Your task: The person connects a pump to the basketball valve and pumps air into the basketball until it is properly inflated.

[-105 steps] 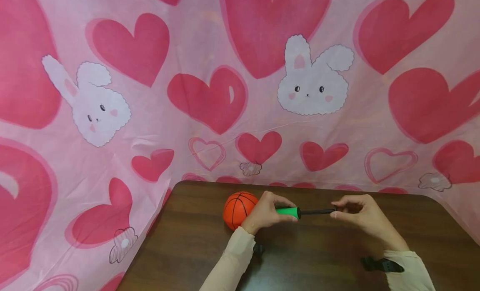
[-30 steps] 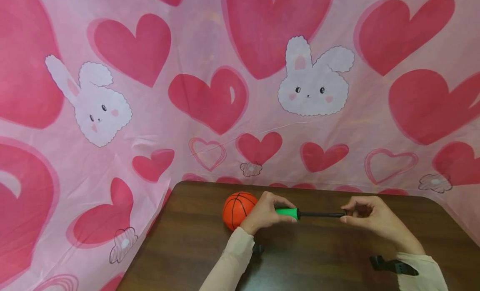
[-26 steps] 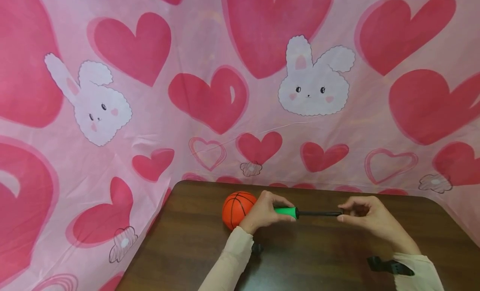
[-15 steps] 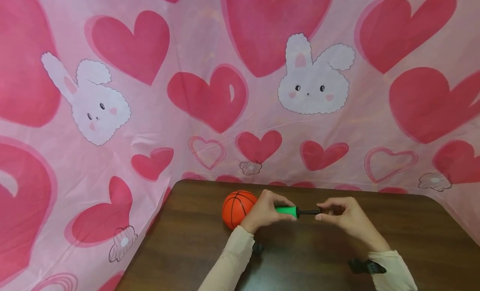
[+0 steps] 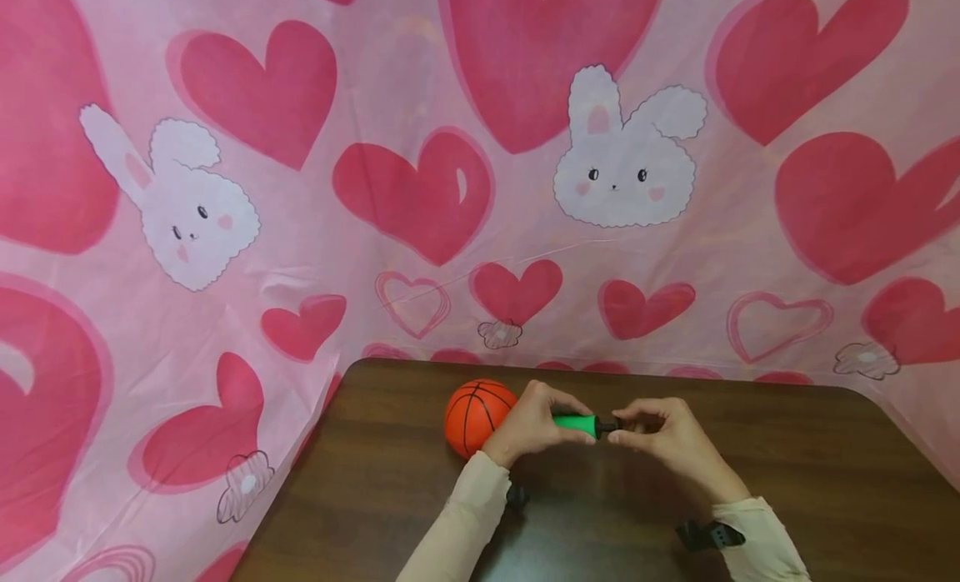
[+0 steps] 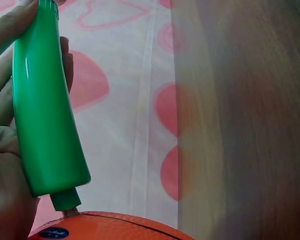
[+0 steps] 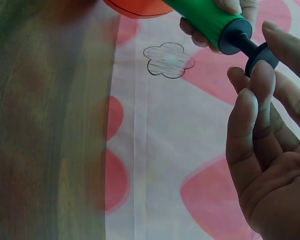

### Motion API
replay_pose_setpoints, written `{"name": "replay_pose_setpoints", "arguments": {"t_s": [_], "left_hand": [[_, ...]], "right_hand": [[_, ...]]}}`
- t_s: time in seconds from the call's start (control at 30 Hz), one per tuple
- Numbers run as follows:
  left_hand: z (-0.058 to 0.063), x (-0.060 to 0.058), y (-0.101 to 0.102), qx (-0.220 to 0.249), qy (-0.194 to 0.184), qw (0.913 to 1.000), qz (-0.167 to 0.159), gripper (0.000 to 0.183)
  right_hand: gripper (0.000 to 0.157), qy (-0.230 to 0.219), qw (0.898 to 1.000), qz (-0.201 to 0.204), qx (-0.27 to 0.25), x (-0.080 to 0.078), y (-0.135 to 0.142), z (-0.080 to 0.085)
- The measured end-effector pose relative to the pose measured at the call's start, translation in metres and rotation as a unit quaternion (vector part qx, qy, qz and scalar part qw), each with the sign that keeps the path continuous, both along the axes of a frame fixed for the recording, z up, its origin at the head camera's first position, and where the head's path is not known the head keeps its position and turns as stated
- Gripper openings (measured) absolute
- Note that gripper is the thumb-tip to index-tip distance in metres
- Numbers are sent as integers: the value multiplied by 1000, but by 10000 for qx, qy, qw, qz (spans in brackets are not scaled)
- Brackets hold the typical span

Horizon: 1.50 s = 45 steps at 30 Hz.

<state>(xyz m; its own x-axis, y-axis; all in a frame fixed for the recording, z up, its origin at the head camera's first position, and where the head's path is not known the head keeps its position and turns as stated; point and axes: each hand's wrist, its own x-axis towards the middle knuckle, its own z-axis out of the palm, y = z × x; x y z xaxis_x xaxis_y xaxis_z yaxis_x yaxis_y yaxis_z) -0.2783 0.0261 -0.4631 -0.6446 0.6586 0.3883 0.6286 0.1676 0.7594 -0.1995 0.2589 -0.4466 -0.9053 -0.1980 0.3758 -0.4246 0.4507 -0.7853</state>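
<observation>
A green hand pump with a black plunger lies across the space between my hands. My left hand grips its green barrel, fingers wrapped round it. At the barrel's near end, a narrow nozzle meets the orange basketball, which sits on the table beside my left wrist. My right hand pinches the round black plunger handle between thumb and fingers. Only a short length of the plunger rod shows outside the barrel.
The dark wooden table runs up to a pink cloth backdrop printed with hearts and rabbits. Black wrist straps show at both sleeves, the right one hanging over the table.
My right hand has drawn the plunger a little further out, then moved left, sliding most of the rod into the barrel. My left hand and the ball have stayed nearly in place.
</observation>
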Motion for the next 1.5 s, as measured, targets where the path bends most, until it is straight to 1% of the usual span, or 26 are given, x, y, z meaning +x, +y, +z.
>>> {"name": "replay_pose_setpoints", "arguments": {"t_s": [0.17, 0.3, 0.47, 0.57, 0.67, 0.9, 1.07, 1.33, 1.4, 1.5], "left_hand": [[0, -1, -1, 26, -88, 10000, -25, 28], [-1, 0, -1, 27, -140, 9999, -18, 29], [-1, 1, 0, -63, -133, 9999, -75, 29], [1, 0, -1, -54, -124, 9999, -46, 28], [2, -1, -1, -47, -90, 9999, 16, 28], [4, -3, -6, -29, -42, 9999, 93, 28], [1, -5, -9, 45, -63, 9999, 135, 27], [0, -5, -9, 62, -148, 9998, 129, 27], [0, -5, -9, 75, -169, 9997, 135, 27], [2, -5, -10, 116, -165, 9997, 170, 27]], "right_hand": [[22, 96, 9996, -102, 240, 0, 1, 1], [19, 207, 9991, -106, 368, 0, 3, 2], [19, 360, 9985, 39, 421, 1, 8, 4], [20, 433, 9982, 111, 390, 2, 15, 7], [21, 387, 9985, 64, 369, 5, 27, 12], [17, 33, 9993, -19, 375, 15, 54, 28], [20, 20, 9996, -4, 283, 20, 67, 34], [20, 108, 9998, 145, 106, 20, 71, 33], [21, 133, 9999, 87, 56, 19, 69, 32], [19, 109, 9999, -18, 71, 18, 62, 30]]}}
